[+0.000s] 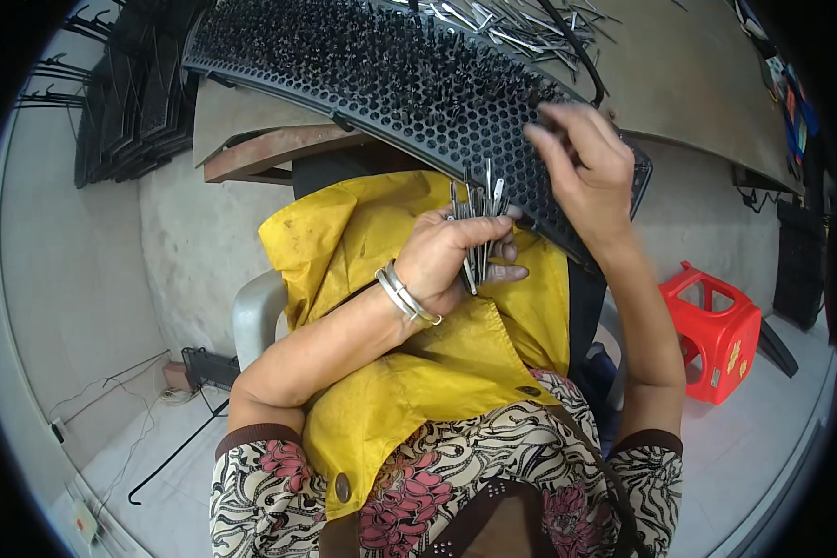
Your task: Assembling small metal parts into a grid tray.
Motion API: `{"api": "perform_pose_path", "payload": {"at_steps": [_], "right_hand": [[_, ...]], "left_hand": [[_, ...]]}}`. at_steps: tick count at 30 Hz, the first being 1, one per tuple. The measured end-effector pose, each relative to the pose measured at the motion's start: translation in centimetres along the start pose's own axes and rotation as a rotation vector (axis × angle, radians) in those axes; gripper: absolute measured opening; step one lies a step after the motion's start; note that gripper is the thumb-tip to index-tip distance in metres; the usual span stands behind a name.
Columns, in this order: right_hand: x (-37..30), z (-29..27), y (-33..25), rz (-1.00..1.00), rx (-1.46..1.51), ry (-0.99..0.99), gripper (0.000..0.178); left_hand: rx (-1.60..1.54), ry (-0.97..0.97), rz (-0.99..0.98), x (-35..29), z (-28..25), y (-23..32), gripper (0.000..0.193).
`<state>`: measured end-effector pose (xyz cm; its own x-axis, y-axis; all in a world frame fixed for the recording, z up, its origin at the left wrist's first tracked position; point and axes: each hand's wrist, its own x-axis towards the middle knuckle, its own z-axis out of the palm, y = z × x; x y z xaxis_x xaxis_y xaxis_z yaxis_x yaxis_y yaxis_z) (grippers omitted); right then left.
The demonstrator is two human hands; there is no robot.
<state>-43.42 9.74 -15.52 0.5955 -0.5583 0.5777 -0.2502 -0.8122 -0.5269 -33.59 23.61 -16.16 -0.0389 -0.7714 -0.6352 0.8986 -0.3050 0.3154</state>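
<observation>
My left hand (pixel 442 251) is closed around a bundle of thin metal pieces (pixel 479 209), slim grey and silver strips whose ends stick out above and below the thumb. It is over my lap, in front of the near edge of a long black perforated tray (pixel 493 135). Over the right part of that tray, my right hand (pixel 591 158) has its thumb and forefinger brought close together near the holes. Whatever lies between those fingertips is too small to make out. Many dark thin pieces (pixel 344 56) stand upright in the holes of the tray's left and far parts.
Loose metal strips (pixel 502 28) lie on the brown table (pixel 688 74) behind the tray. A dark curved rod (pixel 577 46) arches over there. At right on the floor stands a red stool (pixel 716 335). Black racks (pixel 130 102) hang at upper left. A yellow apron (pixel 418 400) covers my lap.
</observation>
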Motion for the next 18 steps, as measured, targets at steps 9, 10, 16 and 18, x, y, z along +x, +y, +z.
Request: {"api": "perform_pose_path", "payload": {"at_steps": [9,10,16,18], "right_hand": [[-2.0,-1.7,-2.7,0.661,0.683,-0.314,0.008],[-2.0,-1.7,-2.7,0.703,0.712,-0.3,0.009],[-1.6,-2.0,-2.6,0.679,0.633,-0.229,0.009],[-1.0,-2.3,-2.3,0.616,0.521,-0.101,0.007]], "left_hand": [[0.065,-0.05,0.069,-0.7,1.0,0.1,0.01],[0.093,-0.033,0.097,-0.7,0.9,0.1,0.01],[0.206,-0.014,0.142,-0.7,0.1,0.2,0.011],[0.225,-0.006,0.14,-0.8,-0.1,0.3,0.011]]}}
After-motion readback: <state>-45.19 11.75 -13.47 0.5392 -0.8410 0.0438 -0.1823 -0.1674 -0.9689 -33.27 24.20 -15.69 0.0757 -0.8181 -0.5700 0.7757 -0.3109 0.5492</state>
